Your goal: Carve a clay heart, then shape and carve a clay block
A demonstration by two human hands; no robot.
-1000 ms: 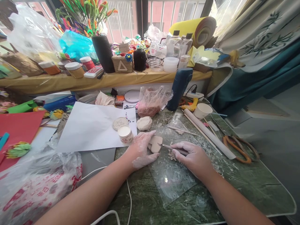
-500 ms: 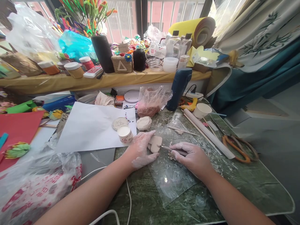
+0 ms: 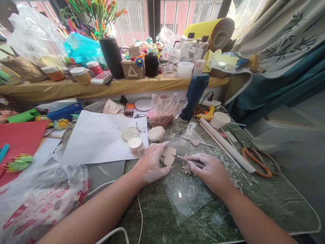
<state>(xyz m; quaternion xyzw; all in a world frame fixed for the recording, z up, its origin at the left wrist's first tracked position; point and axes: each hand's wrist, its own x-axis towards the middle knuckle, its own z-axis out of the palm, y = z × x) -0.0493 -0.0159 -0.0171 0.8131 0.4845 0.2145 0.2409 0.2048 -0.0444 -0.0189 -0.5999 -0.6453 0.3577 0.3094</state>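
**Edge work on a flat, pale clay piece (image 3: 170, 156)**

Head view: on the clear plastic sheet (image 3: 188, 203), the left hand (image 3: 154, 163), spread, brackets the clay piece; the right hand (image 3: 210, 168) pinches a slender grey tool (image 3: 182, 159) at its edge. Apparently shaping; next stroke needs light pressure.

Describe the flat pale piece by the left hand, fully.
The flat piece is pale beige, matte and clay-like, with rounded corners. It lies flat on the clear sheet. The left hand spreads around its left side, hiding part of it. The tool in the right hand has its tip at the right edge; contact is unclear.
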